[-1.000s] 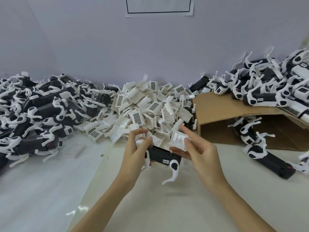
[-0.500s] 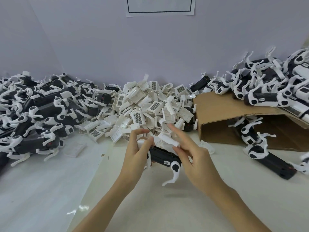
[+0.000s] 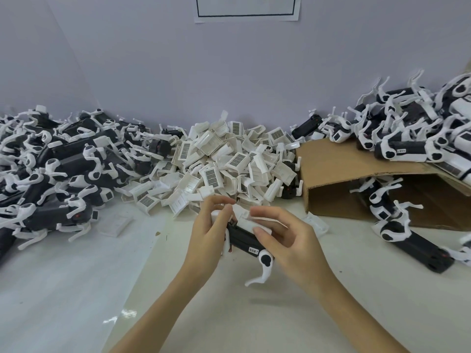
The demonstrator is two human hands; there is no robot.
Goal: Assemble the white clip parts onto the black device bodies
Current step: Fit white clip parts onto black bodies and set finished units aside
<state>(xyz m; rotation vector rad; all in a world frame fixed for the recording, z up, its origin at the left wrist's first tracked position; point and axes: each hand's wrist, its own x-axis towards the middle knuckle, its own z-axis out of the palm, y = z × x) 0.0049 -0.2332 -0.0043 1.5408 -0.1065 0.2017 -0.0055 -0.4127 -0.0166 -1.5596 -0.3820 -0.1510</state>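
Note:
My left hand [image 3: 209,230] grips the left end of a black device body [image 3: 243,239] held above the table, fingers curled round its white end. A white hooked arm [image 3: 262,270] hangs from the body's right end. My right hand [image 3: 288,238] pinches a white clip part [image 3: 251,221] and holds it flat on top of the body, thumb on its near edge. A large heap of loose white clip parts [image 3: 224,161] lies just behind my hands.
A pile of black bodies with white arms [image 3: 51,169] fills the left. More such bodies [image 3: 407,133] are stacked on a tilted cardboard box [image 3: 339,161] at right, and several lie under and before it [image 3: 413,243]. A wall stands close behind.
My right hand brought the white clip part from the heap down onto the top of the black body. My left hand kept its hold on the body.

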